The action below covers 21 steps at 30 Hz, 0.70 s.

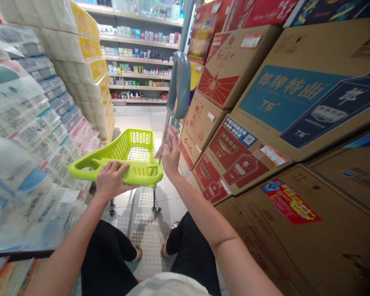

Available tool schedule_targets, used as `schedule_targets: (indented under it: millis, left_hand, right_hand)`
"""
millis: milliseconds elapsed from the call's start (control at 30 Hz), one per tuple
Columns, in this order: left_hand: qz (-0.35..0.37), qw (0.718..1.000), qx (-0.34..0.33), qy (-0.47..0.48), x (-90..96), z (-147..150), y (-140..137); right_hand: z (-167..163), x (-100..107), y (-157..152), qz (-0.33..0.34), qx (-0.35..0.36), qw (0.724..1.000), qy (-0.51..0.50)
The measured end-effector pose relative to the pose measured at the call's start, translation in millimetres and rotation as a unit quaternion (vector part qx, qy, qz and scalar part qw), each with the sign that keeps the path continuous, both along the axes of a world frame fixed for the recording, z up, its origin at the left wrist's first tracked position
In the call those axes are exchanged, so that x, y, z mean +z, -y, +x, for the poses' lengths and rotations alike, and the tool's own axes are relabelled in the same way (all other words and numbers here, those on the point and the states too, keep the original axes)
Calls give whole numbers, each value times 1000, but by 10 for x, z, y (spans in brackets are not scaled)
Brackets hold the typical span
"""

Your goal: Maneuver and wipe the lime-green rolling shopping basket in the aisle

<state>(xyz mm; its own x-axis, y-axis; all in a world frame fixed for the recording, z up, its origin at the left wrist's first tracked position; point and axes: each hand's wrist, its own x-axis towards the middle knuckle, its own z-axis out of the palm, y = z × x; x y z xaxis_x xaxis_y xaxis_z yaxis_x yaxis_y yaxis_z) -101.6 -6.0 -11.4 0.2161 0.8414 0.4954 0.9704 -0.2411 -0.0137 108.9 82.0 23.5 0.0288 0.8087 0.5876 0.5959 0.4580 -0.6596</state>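
Green perforated plastic basket (142, 179) is held over the tiled floor (144, 246) by the left hand (111, 179), its grip curled upon the smooth rim; crumpled pink cloth (170, 137) is clasped in the closed grip of the right hand (172, 156).

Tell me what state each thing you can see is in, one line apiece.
Lime-green plastic basket: open-topped, left hand on its near rim.
Pink cloth-like piece: crumpled, held in the right hand.
Grey plastic loop handle: standing higher than the basket's rim.
Brown printed cardboard cartons: stacked.
White-and-yellow plastic-wrapped packs: stacked.
Long pale shelves: stocked.
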Motion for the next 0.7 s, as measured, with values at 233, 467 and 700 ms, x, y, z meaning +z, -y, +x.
schedule_targets:
  millis: [233,467,700]
  left_hand:
    - [4,1000,-8,-4,18,-9,3]
    - [4,1000,5,-8,-5,59,36]
    - [13,1000,-9,-5,7,110,56]
  right_hand:
    - [128,27,409,57,-15,998,34]
    - [211,382,194,24,96,945,311]
    - [162,201,332,-78,105,892,432]
